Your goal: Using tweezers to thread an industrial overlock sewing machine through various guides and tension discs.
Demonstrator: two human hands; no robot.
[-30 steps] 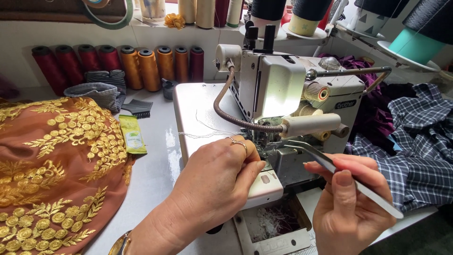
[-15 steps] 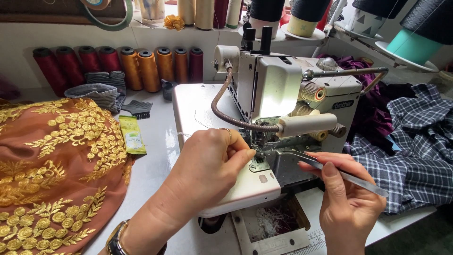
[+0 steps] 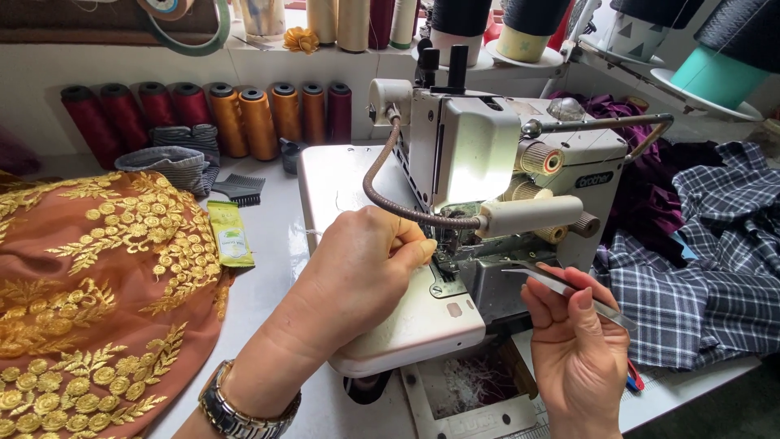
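Your left hand [image 3: 366, 268] is curled nearly shut, fingertips pinched right at the needle area of the white sewing machine [image 3: 487, 187] in the middle of the tabletop [image 3: 268, 301]; if the machine ran now, the needle could catch them. To the right, your right hand [image 3: 573, 341] grips slim metal tweezers [image 3: 561, 284], whose tips could slip and snag the thread.

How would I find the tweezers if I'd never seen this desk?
Start at the big white sewing machine in the middle. Just below its right side, the right hand pinches thin silver metal tweezers. They are the only shiny, pointed tool, aimed at the needle area.
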